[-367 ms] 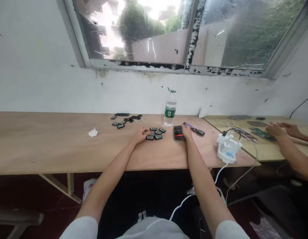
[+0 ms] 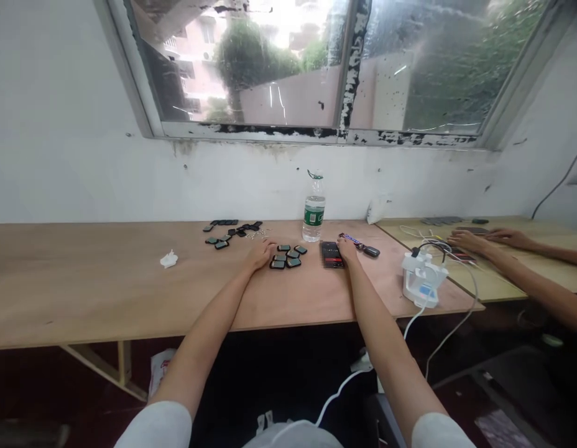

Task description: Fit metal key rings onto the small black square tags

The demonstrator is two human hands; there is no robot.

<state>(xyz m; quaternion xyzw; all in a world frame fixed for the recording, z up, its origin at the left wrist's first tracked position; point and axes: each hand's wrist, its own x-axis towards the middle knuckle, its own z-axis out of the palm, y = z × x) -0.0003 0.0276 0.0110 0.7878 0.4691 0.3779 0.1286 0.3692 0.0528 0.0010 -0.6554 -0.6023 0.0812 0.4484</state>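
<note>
On the plywood table point(image 2: 106, 280), right by the wall point(image 2: 246, 180), the bottle point(image 2: 318, 200) stands upright with a green label point(image 2: 313, 216) that has white print and a pale square on it, too small to read. Blue wrapper point(image 2: 349, 238) has white lettering, can't make out the brand. Phone point(image 2: 332, 255) lies flat, dark screen, whitish characters up top and a red band lower down, none of it legible. Right hand point(image 2: 347, 249) is resting at the phone's right edge; can't tell how spread the fingers are. Left hand point(image 2: 261, 252) is palm down just left of the near pads point(image 2: 286, 256), fingers slightly bent, but I can't tell its spread or whether it touches them. More dark pads point(image 2: 222, 244) sit farther back, near some tiny white bits point(image 2: 257, 234). Key fob point(image 2: 371, 251) is beside the wrapper. White gadget point(image 2: 421, 280) with cables is off right, and past it another person's hands point(image 2: 466, 241) are over a yellower table point(image 2: 516, 274). The window point(image 2: 270, 130) frame's paint is badly flaked.
</note>
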